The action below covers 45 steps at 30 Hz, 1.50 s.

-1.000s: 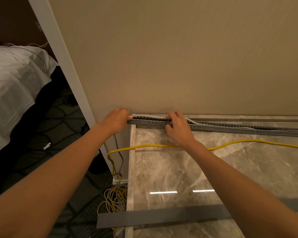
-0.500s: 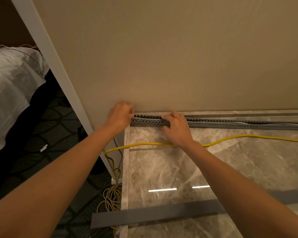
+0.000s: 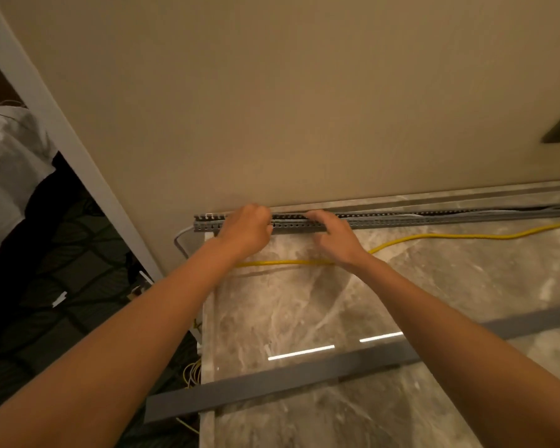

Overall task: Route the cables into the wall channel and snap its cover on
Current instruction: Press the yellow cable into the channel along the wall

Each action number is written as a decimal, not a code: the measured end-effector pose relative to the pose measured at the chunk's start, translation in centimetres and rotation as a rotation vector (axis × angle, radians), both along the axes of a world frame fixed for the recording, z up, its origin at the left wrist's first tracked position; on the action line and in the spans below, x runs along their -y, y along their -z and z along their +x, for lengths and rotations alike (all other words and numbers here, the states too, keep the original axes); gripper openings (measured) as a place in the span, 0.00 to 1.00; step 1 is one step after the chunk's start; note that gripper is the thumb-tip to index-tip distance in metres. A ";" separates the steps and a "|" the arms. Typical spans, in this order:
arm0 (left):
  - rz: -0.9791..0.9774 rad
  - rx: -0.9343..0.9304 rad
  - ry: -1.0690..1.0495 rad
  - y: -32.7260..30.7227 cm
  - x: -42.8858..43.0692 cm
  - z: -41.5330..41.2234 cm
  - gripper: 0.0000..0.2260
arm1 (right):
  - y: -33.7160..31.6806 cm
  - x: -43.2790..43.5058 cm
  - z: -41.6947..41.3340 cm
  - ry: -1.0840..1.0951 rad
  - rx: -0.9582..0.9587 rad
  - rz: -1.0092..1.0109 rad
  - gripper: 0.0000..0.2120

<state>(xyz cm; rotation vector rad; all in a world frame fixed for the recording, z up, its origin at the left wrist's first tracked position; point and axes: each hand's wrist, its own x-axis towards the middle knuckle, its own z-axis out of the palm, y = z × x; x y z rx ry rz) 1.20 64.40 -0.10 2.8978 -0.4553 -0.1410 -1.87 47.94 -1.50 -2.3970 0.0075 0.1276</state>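
- Now my left hand (image 3: pixel 246 229) curls over the slotted channel (image 3: pixel 401 218) at 12 o'clock; grip unclear.
- Right hand (image 3: pixel 335 239), fingers half spread, rests on it.
- Yellow cable (image 3: pixel 466 236) lies outside; gray cover (image 3: pixel 272 381) at 6 o'clock.

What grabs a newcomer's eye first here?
Both hands at the slotted grey channel along the wall's foot: left hand near its left end, right hand beside it. Next, the yellow cable snaking loose over the marble floor, outside the channel. Nearest the camera, the grey cover strip lies unfitted.
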 end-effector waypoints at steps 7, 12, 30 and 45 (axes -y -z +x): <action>0.062 -0.245 0.246 1.6 12.0 -2.5 0.19 | 1.0 11.5 -2.5 0.045 -0.154 -0.259 0.18; 0.117 -0.208 0.163 3.0 18.4 -3.9 0.13 | 2.4 16.9 -2.5 -0.116 -0.131 -0.472 0.17; -0.113 0.064 -0.321 -1.3 12.9 -0.5 0.13 | -0.5 14.7 4.9 0.024 0.121 -0.060 0.07; -0.157 0.047 -0.168 0.7 4.9 2.3 0.06 | 0.8 3.4 6.1 -0.065 0.132 -0.059 0.12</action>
